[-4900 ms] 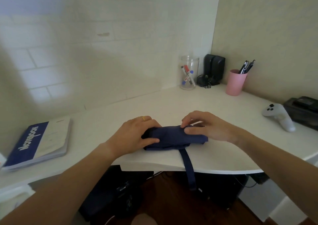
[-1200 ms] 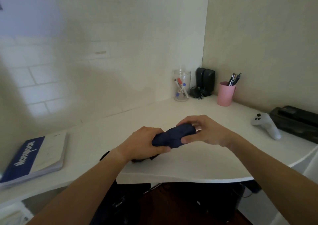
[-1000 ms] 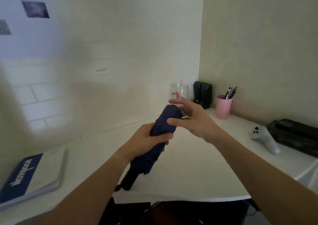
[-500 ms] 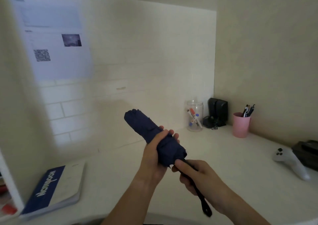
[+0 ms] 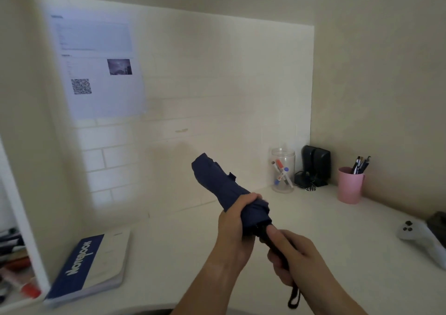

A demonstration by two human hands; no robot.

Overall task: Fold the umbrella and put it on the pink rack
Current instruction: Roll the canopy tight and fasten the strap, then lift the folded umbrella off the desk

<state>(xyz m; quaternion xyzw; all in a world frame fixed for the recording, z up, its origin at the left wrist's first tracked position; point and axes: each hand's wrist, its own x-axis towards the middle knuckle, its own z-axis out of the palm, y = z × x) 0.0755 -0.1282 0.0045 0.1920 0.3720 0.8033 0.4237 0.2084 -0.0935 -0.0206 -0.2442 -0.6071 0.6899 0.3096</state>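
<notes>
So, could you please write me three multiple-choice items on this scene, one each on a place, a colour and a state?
1. Where does the notebook lie?
A. on the desk's left part
B. beside the pink cup
C. under the controller

2. What colour is the umbrella?
A. red
B. navy
C. yellow

3. How is the umbrella held?
A. lying on the desk, untouched
B. in one hand only
C. in both hands, above the desk

Answers:
1. A: it rests on the desk at lower left, far from the pink cup and the controller.
2. B: its rolled canopy is dark blue.
3. C: the left hand grips the canopy and the right hand grips the handle.
</notes>
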